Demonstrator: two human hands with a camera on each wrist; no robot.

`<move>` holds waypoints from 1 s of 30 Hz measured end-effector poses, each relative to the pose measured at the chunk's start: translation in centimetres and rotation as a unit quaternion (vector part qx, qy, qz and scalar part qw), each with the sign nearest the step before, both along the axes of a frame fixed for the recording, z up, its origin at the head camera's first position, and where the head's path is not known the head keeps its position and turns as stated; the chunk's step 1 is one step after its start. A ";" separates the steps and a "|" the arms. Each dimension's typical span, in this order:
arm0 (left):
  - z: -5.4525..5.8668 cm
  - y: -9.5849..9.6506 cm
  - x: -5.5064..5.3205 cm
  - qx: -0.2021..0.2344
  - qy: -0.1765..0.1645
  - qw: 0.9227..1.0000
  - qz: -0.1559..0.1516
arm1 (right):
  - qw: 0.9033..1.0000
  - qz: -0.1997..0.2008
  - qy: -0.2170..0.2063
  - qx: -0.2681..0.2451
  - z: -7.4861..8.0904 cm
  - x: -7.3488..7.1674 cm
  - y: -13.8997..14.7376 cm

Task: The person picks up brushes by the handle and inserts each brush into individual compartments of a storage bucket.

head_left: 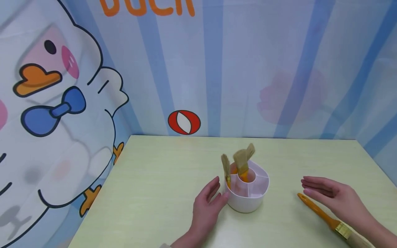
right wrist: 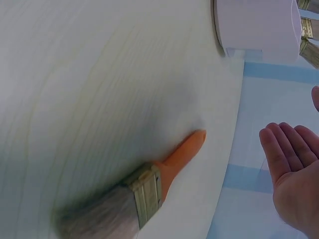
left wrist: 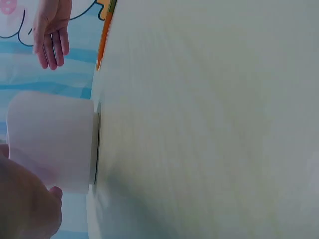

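Note:
A round, pale pink divided holder stands upright on the table, with a round cup in its middle. Bristle-up paintbrushes lean in it, several at most, with their orange handles down inside. My left hand is at the holder's left side, fingers loosely bent and thumb by its front wall; whether it touches is hard to tell. To the right, one paintbrush with an orange handle and a metal ferrule lies flat on the table. Above that brush hovers my right hand, fingers extended and holding nothing.
The pale wooden table reaches back to a blue striped cloth backdrop. A large cartoon duck is printed on the cloth at left, and a red and white ball picture shows just above the table's far edge.

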State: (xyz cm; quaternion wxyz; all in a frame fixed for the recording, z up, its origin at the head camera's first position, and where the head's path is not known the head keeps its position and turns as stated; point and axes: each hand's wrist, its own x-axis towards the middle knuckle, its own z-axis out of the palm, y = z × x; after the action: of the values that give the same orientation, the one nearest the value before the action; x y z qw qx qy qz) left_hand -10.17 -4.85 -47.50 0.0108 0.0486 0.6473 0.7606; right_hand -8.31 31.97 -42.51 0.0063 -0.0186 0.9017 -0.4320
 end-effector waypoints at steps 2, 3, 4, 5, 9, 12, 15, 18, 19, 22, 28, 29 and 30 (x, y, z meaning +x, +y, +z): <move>0.2 0.3 0.5 -0.001 0.000 1.000 0.001 | 1.000 -0.002 -0.004 0.022 0.1 0.1 0.4; 0.3 0.4 0.7 -0.001 -0.001 1.000 0.001 | 1.000 -0.001 -0.008 0.030 0.1 0.2 0.6; 0.3 0.6 0.9 -0.003 -0.001 1.000 0.001 | 0.999 -0.001 -0.012 0.040 0.1 0.2 0.7; 0.4 0.8 1.0 -0.006 -0.003 1.000 0.002 | 0.999 0.001 -0.017 0.049 0.2 0.2 0.9; 0.3 1.2 1.1 -0.013 -0.012 1.000 0.007 | 0.995 0.014 -0.033 0.090 0.1 0.5 1.4; 0.2 1.4 1.0 -0.010 -0.010 1.000 0.012 | 0.991 0.032 -0.036 0.126 -0.2 0.9 1.8; 0.1 1.7 1.0 -0.006 -0.001 1.000 0.015 | 0.984 0.047 -0.034 0.170 -0.5 1.4 2.4; 0.0 1.8 0.9 -0.006 0.001 1.000 0.015 | 0.973 0.062 -0.034 0.222 -0.9 2.0 3.0; 0.0 1.8 0.9 -0.006 0.001 1.000 0.014 | 0.968 0.066 -0.042 0.237 -1.0 2.2 3.1; 0.0 1.7 0.7 -0.007 -0.002 1.000 0.011 | 0.958 0.080 -0.091 0.261 -1.5 2.7 3.1; -0.2 1.5 0.4 -0.010 -0.001 1.000 0.004 | 0.946 0.110 -0.168 0.253 -2.5 3.2 2.7; -0.2 1.5 0.3 -0.010 0.000 1.000 0.003 | 0.946 0.112 -0.174 0.249 -2.6 3.2 2.6; -0.2 1.4 0.3 -0.011 0.000 1.000 0.000 | 0.946 0.114 -0.181 0.244 -2.8 3.3 2.6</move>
State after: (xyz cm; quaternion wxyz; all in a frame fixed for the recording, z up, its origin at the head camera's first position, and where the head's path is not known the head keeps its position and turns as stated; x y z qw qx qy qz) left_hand -9.91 -3.41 -47.74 0.0111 0.0489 0.6555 0.7535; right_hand -5.02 34.54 -45.27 0.2224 -0.0406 0.9552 -0.1908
